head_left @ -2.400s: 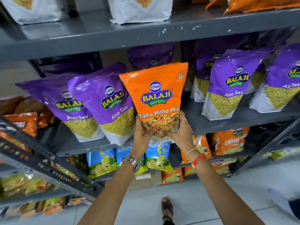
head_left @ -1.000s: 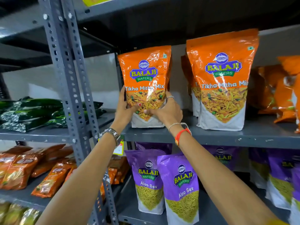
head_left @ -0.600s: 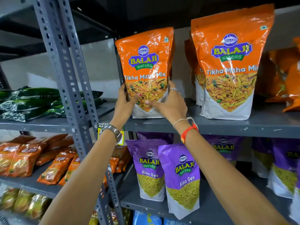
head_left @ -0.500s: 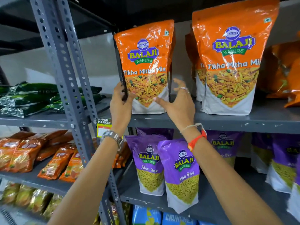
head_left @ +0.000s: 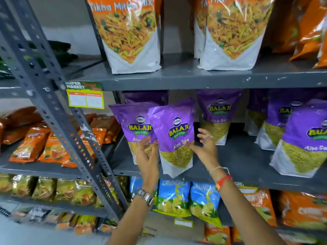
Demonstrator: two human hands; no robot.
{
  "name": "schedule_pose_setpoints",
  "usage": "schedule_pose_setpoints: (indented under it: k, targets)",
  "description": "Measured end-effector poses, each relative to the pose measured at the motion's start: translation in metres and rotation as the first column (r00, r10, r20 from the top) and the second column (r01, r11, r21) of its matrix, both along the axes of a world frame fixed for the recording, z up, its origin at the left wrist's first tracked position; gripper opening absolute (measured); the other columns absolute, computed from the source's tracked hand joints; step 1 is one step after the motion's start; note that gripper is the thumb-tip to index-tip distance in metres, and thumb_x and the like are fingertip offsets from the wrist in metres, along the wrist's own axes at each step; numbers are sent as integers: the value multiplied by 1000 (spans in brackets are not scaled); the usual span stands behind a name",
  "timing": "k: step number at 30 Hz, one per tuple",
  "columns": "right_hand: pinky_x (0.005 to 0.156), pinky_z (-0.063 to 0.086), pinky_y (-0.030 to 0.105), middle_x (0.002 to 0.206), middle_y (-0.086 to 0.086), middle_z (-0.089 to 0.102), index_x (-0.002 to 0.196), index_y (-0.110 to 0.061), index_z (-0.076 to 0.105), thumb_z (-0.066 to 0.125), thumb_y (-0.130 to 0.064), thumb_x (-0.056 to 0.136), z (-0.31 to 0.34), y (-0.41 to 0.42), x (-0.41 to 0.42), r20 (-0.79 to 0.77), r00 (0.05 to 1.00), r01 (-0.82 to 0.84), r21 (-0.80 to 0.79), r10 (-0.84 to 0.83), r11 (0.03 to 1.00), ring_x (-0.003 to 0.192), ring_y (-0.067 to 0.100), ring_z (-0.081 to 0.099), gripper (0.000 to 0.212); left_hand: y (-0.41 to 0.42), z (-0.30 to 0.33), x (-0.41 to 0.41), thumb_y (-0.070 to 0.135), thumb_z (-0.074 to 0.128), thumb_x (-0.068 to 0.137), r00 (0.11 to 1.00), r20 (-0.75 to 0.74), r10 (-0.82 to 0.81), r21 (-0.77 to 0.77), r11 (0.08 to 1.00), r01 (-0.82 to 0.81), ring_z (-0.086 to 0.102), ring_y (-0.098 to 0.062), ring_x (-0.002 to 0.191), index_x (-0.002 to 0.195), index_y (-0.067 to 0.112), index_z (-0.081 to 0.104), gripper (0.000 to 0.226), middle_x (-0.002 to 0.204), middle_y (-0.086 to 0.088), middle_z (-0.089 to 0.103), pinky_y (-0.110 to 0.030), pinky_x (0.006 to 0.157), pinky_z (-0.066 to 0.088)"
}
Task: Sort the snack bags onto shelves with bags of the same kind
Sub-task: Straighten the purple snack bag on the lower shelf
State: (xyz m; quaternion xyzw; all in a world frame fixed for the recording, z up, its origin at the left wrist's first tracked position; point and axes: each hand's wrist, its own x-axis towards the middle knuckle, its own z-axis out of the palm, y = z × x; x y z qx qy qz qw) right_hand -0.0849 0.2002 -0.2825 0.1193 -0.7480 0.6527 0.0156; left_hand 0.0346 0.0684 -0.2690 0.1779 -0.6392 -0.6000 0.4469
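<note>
The orange Tikha Mitha Mix bag [head_left: 131, 36] stands upright on the upper shelf [head_left: 177, 80], left of another bag of the same kind [head_left: 231, 36]; no hand touches it. On the middle shelf [head_left: 238, 160] stand purple Aloo Sev bags. The front one [head_left: 174, 137] leans at the shelf's front edge. My left hand [head_left: 147, 156] is at its left side and my right hand [head_left: 203, 147] at its right side. Both have their fingers spread; the right thumb touches the bag's edge.
More purple Aloo Sev bags [head_left: 300, 138] fill the middle shelf to the right. Blue Crunchex bags [head_left: 174, 198] sit on the shelf below. A grey slotted upright [head_left: 53, 106] with a yellow price tag [head_left: 85, 99] stands at left, with orange packets [head_left: 30, 145] beyond it.
Both hands let go of the orange bag on the upper shelf and dropped to the front purple bag on the middle shelf. The view tilted down.
</note>
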Motion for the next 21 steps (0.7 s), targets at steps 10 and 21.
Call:
schedule_pose_setpoints:
  k: [10, 21]
  targets:
    - [104, 44, 36, 143, 10, 47, 143, -12, 28, 85, 0, 62, -52, -2, -29, 275, 904, -357, 71, 326, 931, 133, 23, 44, 100, 29, -73, -23, 42, 69, 74, 951, 109, -289, 234, 937, 258, 29, -15, 142, 137, 45, 30, 74, 155, 8, 29, -50, 116, 29]
    - [93, 55, 46, 114, -3, 70, 109, -46, 53, 90, -53, 35, -58, 26, -14, 130, 984, -131, 72, 121, 989, 107, 14, 65, 83, 39, -72, -46, 31, 65, 81, 925, 155, -348, 182, 930, 320, 43, -18, 134, 142, 24, 32, 69, 148, 0, 42, -47, 111, 37]
